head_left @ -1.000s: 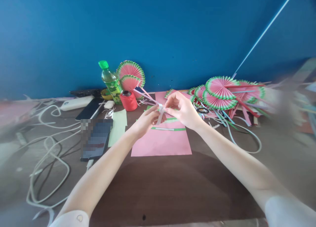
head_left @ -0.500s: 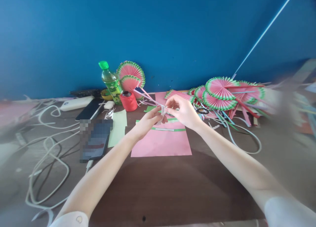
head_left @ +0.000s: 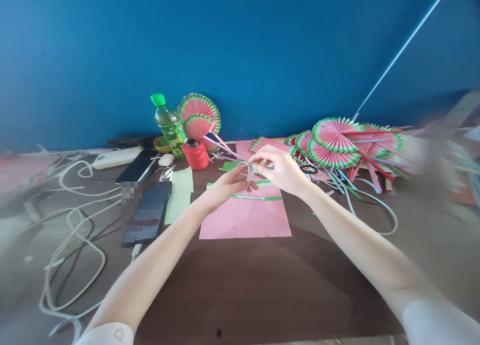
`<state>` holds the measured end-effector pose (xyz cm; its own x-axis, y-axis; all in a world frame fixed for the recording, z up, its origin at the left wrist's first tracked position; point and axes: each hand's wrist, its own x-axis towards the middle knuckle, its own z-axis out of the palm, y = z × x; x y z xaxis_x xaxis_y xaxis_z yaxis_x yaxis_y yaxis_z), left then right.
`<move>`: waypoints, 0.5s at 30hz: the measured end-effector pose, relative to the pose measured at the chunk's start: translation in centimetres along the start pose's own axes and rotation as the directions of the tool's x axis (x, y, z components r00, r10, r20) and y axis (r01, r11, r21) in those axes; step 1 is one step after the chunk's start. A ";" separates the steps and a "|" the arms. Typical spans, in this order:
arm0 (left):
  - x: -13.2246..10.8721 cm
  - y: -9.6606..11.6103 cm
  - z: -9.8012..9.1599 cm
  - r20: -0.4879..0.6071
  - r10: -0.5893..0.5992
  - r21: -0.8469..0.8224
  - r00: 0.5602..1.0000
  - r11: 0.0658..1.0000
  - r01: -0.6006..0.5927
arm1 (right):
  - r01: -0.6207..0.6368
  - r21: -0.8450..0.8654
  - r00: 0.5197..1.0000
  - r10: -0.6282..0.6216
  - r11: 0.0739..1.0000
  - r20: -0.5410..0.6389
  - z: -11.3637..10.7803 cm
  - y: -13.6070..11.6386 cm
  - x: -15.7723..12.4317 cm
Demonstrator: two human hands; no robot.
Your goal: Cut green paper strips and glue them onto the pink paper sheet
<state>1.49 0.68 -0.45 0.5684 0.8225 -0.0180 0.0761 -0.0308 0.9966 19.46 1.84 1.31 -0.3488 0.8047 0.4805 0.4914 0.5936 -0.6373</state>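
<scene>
Above the pink paper sheet (head_left: 245, 220), my left hand (head_left: 228, 186) has its fingers closed on a curled whitish strip (head_left: 249, 172). My right hand (head_left: 275, 167) is just to its right, thumb and forefinger pinched near the strip's upper end; what lies between those fingertips is too small to make out. Green and white strips (head_left: 258, 198) cross the upper part of the pink sheet, under and behind my hands. A small green paper piece (head_left: 229, 166) lies just behind my left hand.
A green-capped bottle (head_left: 169, 127), a red container (head_left: 196, 155) and upright pleated fans (head_left: 198, 110) stand at the back left. More pink-green fans (head_left: 335, 142) are piled at the back right. At left are a phone (head_left: 148, 215), a pale green sheet (head_left: 180, 195) and white cables (head_left: 84, 240).
The whitish strip between my hands now shows as a more open curl. My right hand's fingers have shifted slightly, while both arms stay nearly in place.
</scene>
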 end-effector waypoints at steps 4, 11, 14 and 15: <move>0.2 -0.2 -0.1 0.004 0.003 -0.010 1.000 1.000 -0.003 | -0.027 0.034 0.999 0.026 0.999 0.044 0.3 -0.2 -0.3; 0.3 -0.5 -0.3 -0.012 -0.003 0.010 1.000 1.000 0.003 | -0.128 0.089 0.987 0.118 0.988 0.109 -0.1 -0.4 -0.2; 0.2 -0.6 -0.4 -0.010 0.007 0.016 1.000 1.000 -0.007 | -0.168 0.135 0.982 0.154 0.977 0.107 -0.2 -0.5 -0.1; 0.2 -0.6 -0.4 -0.009 0.007 0.018 1.000 1.000 -0.007 | -0.171 0.157 0.983 0.157 0.973 0.096 -0.2 -0.5 -0.1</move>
<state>1.26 1.10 -1.03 0.5613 0.8276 -0.0098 0.0871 -0.0473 0.9951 19.41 1.46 1.66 -0.3419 0.8855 0.3147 0.4125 0.4423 -0.7964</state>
